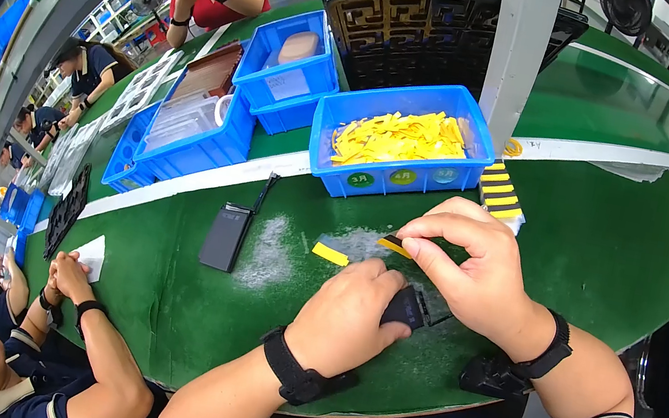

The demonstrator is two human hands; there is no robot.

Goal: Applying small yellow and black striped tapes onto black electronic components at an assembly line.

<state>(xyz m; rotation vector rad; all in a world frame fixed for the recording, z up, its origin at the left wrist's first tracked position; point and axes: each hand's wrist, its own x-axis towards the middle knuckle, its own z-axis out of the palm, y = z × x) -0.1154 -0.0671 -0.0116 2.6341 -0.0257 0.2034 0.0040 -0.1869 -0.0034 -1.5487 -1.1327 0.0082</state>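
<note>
My left hand [347, 314] rests low on the green table, fingers closed around a small flat black pack [406, 309], much of which it covers. Between thumb and forefinger, my right hand [477, 265] pinches a small yellow-and-black strip [393, 245] just above and beyond that pack. A loose yellow strip [331, 254] lies on the table beyond my left hand. Farther left is a second flat black pack [227, 237] with a short cable at its top. Pale scuffed patches mark the tabletop around these.
Ahead stands a blue bin [397, 186] full of yellow strips, beside a stack of yellow-and-black striped pieces [501, 192] near a grey post [518, 58]. More blue bins [203, 141] stand left, past a white line. A co-worker's clasped hands [70, 279] rest at the left edge.
</note>
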